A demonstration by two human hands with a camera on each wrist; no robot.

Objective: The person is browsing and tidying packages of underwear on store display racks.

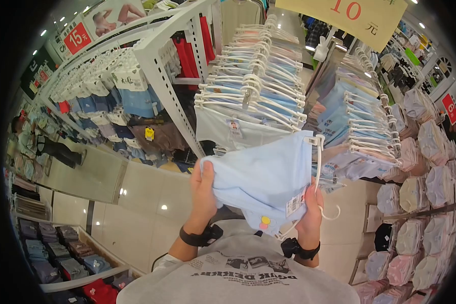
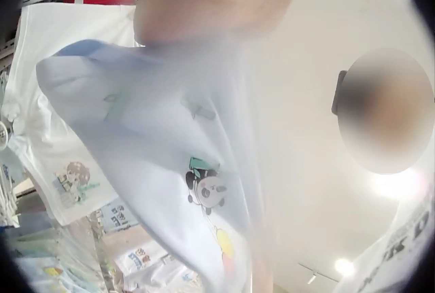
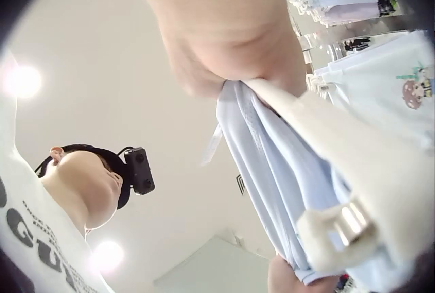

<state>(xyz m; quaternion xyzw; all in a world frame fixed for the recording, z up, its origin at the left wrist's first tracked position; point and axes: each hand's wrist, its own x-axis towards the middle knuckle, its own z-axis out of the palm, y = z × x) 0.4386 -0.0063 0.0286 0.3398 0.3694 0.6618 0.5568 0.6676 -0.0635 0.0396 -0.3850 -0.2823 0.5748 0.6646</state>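
A pair of light blue underpants [image 1: 263, 172] is held up before the chest, one edge clipped to a white plastic hanger [image 1: 317, 162]. The left hand [image 1: 203, 192] grips the fabric at its left side, thumb on the near face. On the other side the right hand [image 1: 311, 213] holds the cloth together with the hanger, beside a white price tag [image 1: 294, 204]. A panda print [image 2: 206, 190] shows on the underpants in the left wrist view. In the right wrist view, the hanger's metal clip [image 3: 355, 223] hangs close to the bunched cloth.
Ahead stands a rail packed with underpants on white hangers [image 1: 251, 86], and a second hanging row [image 1: 359, 116] is to its right. A white perforated rack frame [image 1: 162, 81] rises at left. Folded clothes fill a low bin [image 1: 61, 253]; another person [image 1: 50, 147] is far left.
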